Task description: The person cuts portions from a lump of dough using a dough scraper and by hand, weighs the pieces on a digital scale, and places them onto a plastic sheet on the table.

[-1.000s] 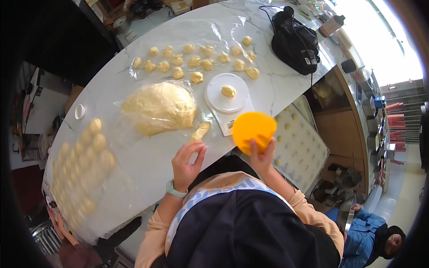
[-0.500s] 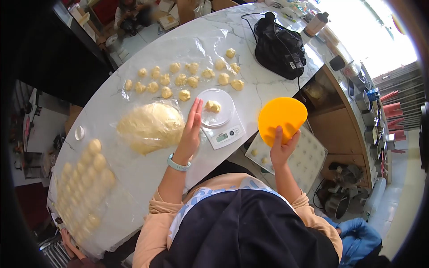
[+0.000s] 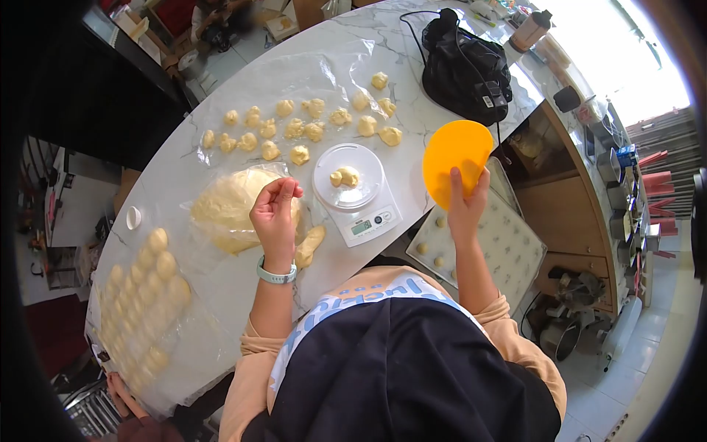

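- One head view reaches me, looking down on a marble table (image 3: 411, 166); everything I report comes from it.
- My left hand (image 3: 273, 219) hangs over the near edge of the big dough mass (image 3: 221, 208), fingertips drawn together against the thumb; from this angle I can't tell whether a scrap is pinched inside.
- My right hand (image 3: 468, 204) grasps an orange scraper (image 3: 451, 149), held up off the table, to the right of the scale (image 3: 378, 221).
- Between the hands, the weighed dough (image 3: 347, 177) sits on the scale's round pan (image 3: 324, 163), a small bit touching a larger one, the pair's long axis running roughly left to right. It lies just right of the left fingertips, so the left hand is nearer.
- Beside the left wrist lies a dough strip (image 3: 310, 247), its long axis slanting away from me toward the scale.
- Beyond the pan, rough dough lumps (image 3: 294, 128) spread over clear plastic (image 3: 328, 72).
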A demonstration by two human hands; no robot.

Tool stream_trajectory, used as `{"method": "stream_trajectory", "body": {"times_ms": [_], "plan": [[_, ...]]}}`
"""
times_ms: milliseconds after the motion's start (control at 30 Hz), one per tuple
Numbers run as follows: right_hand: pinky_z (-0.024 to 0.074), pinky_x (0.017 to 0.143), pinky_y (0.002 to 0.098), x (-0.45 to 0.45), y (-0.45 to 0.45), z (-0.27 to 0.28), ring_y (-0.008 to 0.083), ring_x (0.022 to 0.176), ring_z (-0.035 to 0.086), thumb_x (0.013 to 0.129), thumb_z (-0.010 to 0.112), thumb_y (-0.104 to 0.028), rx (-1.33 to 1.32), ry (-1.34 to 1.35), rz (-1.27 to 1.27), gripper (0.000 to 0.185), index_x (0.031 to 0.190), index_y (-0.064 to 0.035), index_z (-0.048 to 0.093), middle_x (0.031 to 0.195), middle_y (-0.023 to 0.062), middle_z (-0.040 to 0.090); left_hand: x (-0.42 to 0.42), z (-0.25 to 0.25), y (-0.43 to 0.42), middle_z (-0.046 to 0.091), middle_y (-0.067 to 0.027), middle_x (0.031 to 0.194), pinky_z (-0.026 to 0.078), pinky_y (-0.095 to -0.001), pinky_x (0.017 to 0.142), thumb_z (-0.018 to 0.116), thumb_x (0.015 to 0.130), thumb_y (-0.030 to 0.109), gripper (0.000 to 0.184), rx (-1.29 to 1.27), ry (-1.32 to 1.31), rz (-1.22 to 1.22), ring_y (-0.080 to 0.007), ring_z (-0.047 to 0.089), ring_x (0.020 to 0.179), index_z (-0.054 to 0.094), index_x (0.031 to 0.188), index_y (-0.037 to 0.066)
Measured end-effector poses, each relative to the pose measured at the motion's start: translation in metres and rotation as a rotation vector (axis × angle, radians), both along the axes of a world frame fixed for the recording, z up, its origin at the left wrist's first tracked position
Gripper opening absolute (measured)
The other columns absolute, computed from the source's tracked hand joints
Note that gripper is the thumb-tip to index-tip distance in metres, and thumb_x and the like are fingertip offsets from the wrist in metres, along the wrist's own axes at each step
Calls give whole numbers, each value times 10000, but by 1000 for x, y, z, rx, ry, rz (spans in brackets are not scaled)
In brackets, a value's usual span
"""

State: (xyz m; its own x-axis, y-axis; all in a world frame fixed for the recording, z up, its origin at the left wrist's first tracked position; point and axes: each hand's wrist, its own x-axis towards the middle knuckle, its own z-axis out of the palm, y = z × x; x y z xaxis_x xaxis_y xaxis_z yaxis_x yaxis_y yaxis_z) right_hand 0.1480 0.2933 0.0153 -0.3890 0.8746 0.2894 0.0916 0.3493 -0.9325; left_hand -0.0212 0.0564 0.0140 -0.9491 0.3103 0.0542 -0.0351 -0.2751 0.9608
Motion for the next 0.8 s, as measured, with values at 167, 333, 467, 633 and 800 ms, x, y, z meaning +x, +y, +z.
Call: {"method": "stream_trajectory", "body": {"times_ms": [167,333,467,633,800], "plan": [[479,802,285,-3,18,-20,161,918,607,909,580,-134,-108,42,42,286,1130,17,480,1016,115,622,-3,-7,17,653,-67,945,498,-239,733,658,859,82,176,-267,100,-138,-114,609,784,651,1010,-9],[477,808,288,-4,27,-33,161,920,603,904,585,-122,-175,-25,75,298,1143,25,483,1025,109,614,3,3,30,640,-78,932,489,-270,672,719,763,45,279,-615,402,-189,-156,579,722,656,1034,26],[472,809,282,-10,30,-35,160,914,598,903,589,-120,-155,16,99,294,1138,23,485,1015,106,613,4,5,37,639,-81,917,482,-298,638,728,751,62,291,-687,517,-183,-193,586,718,659,1032,34],[470,802,274,-18,21,-17,141,911,588,903,592,-121,-143,20,114,280,1123,15,486,1005,97,617,10,2,29,634,-94,860,485,-308,637,718,766,82,162,-688,553,-136,-237,608,739,652,906,34],[490,730,284,-22,-10,4,149,840,605,895,595,-110,-213,48,286,268,1114,-1,486,952,93,630,53,1,-6,615,-85,799,452,-340,640,699,780,92,87,-636,635,-120,-258,598,734,625,811,59]]}}
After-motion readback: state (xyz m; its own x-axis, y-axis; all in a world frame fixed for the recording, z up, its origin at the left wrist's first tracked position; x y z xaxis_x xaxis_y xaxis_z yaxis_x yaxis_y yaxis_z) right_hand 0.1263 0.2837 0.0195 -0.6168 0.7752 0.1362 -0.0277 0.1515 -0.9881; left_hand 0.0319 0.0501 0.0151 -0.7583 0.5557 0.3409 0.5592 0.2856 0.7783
